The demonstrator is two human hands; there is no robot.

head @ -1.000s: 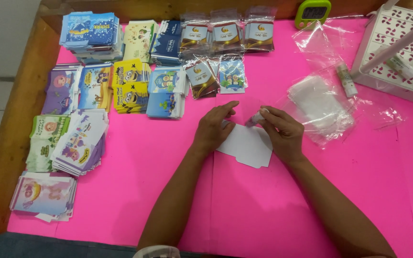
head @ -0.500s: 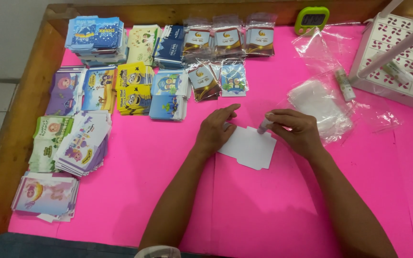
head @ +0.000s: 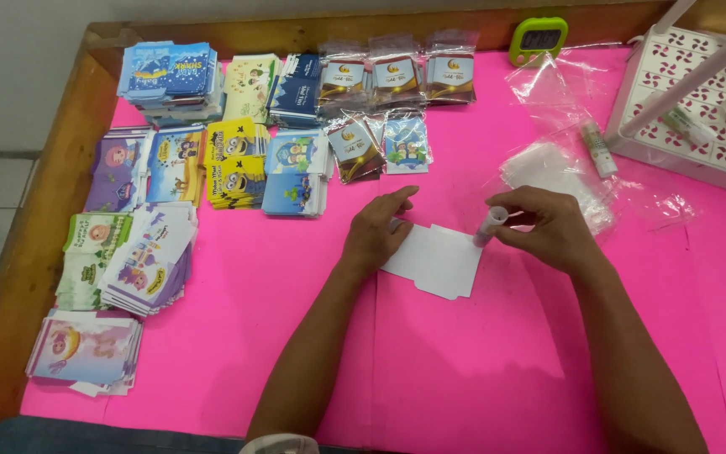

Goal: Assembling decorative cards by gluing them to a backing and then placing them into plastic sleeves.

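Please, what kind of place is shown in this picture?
Probably a small craft or packing bench for printed paper goods. Stacks of printed envelopes cover the pink-covered table, clear plastic bags lie ready, and the right hand holds a glue stick at a white card blank.

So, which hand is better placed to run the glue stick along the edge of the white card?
The right hand: it already holds the glue stick with its tip at the white card's right edge. The left hand presses the card flat.
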